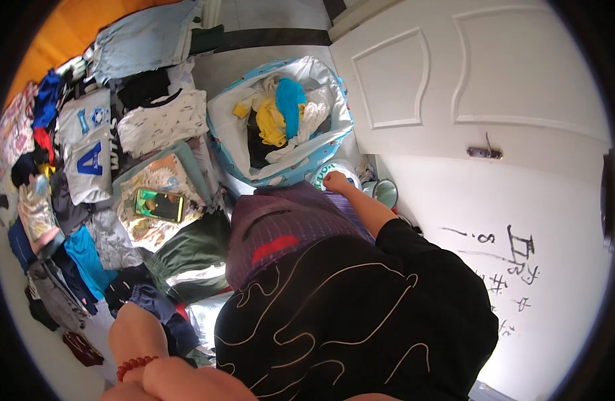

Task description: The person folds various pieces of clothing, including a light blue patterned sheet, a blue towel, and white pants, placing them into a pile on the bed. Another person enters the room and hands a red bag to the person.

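My right hand (338,182) is curled into a fist with nothing visible in it, in front of a round white item (343,169) bearing green letters. Just beyond it stands a blue patterned fabric laundry basket (283,176) with a white lining. Inside lie a yellow garment (271,123), a bright blue one (290,105) and white clothes. At the lower left my left hand (137,328), a red bead bracelet at its wrist, is over the bed by dark blue clothing (154,303). Its fingers are hidden from view. Purple striped cloth (287,220) covers my lap.
Folded clothes cover the left side: grey shirts (86,160), a white patterned top (162,123), light blue jeans (142,42), dark green pants (197,255). A lit phone (159,204) rests on a folded print garment (157,173). A white door (427,165) with handwriting stands at right.
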### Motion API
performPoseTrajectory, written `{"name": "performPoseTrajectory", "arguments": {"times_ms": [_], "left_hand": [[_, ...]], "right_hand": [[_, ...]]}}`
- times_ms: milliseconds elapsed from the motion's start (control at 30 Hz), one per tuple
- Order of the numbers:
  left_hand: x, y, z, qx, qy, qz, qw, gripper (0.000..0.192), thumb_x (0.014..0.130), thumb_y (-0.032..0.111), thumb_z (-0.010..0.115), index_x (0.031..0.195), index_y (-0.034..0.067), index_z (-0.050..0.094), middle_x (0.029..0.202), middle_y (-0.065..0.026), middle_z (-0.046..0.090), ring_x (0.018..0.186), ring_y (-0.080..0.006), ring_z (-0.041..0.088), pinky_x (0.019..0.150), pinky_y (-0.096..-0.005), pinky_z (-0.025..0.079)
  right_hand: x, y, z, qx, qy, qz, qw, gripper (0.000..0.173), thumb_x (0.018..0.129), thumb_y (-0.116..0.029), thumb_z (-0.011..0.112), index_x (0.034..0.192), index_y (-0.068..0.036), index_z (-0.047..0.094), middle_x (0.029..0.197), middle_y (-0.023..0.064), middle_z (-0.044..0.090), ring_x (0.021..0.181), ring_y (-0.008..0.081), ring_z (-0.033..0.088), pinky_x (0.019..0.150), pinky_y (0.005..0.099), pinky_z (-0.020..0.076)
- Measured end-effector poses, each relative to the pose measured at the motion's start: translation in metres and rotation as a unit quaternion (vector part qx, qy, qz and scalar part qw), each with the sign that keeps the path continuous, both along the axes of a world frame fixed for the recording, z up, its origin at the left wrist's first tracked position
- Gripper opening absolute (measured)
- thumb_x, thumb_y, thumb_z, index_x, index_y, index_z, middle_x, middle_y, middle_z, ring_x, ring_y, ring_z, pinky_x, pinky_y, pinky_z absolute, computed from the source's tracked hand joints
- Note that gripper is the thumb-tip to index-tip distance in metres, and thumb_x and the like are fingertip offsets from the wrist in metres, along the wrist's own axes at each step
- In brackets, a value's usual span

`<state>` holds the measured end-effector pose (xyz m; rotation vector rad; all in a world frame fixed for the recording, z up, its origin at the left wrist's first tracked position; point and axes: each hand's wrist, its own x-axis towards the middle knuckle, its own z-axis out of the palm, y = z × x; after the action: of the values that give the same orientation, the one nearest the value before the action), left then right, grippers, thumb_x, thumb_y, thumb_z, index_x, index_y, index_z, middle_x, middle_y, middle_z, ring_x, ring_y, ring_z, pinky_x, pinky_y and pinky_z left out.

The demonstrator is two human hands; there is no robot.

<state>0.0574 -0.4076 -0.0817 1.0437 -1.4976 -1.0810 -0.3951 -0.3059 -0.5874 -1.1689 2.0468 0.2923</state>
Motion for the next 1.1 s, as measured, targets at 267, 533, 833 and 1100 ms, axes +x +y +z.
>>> {"name": "performPoseTrajectory", "arguments": {"times_ms": [267, 533, 833, 1100], "left_hand": [[-0.149, 0.03, 0.069, 0.247, 0.148, 0.123, 0.95, 0.025, 0.089, 0.003, 0.044, 0.065, 0.01, 0.044, 0.076, 0.0032, 0.046, 0.084, -0.0116, 0.044, 0.079, -0.0221, 0.033], [-0.272, 0.027, 0.035, 0.11, 0.096, -0.084, 0.986, 0.011, 0.092, 0.01, 0.043, 0.082, 0.007, 0.042, 0.092, -0.003, 0.043, 0.093, -0.0152, 0.045, 0.084, -0.0253, 0.035], [-0.353, 0.037, 0.029, 0.072, 0.09, -0.175, 0.978, 0.016, 0.095, 0.018, 0.042, 0.101, 0.003, 0.04, 0.11, -0.0101, 0.04, 0.103, -0.0193, 0.047, 0.09, -0.0288, 0.036], [-0.364, 0.03, 0.023, 0.057, 0.102, -0.251, 0.961, 0.032, 0.098, 0.025, 0.041, 0.118, -0.001, 0.038, 0.126, -0.0164, 0.037, 0.112, -0.0229, 0.048, 0.095, -0.032, 0.038]], "right_hand": [[-0.023, 0.004, -0.027, 0.006, -0.14, -0.046, 0.989, 0.018, 0.079, -0.02, 0.065, 0.086, -0.005, 0.072, 0.072, 0.0077, 0.07, 0.061, 0.0172, 0.067, 0.057, 0.0306, 0.0531], [-0.113, -0.019, -0.049, -0.099, -0.205, 0.035, 0.973, 0.023, 0.081, -0.026, 0.061, 0.086, -0.006, 0.071, 0.071, 0.0073, 0.07, 0.059, 0.0163, 0.067, 0.054, 0.0322, 0.052], [-0.279, 0.02, -0.061, 0.016, 0.005, 0.075, 0.997, 0.027, 0.081, -0.019, 0.052, 0.087, -0.001, 0.072, 0.098, 0.0227, 0.068, 0.091, 0.0397, 0.066, 0.08, 0.0494, 0.0516], [-0.251, 0.034, -0.085, -0.013, -0.014, 0.24, 0.971, 0.019, 0.076, -0.018, 0.059, 0.08, -0.006, 0.073, 0.081, 0.0162, 0.07, 0.075, 0.0304, 0.068, 0.072, 0.0423, 0.0541]]}}
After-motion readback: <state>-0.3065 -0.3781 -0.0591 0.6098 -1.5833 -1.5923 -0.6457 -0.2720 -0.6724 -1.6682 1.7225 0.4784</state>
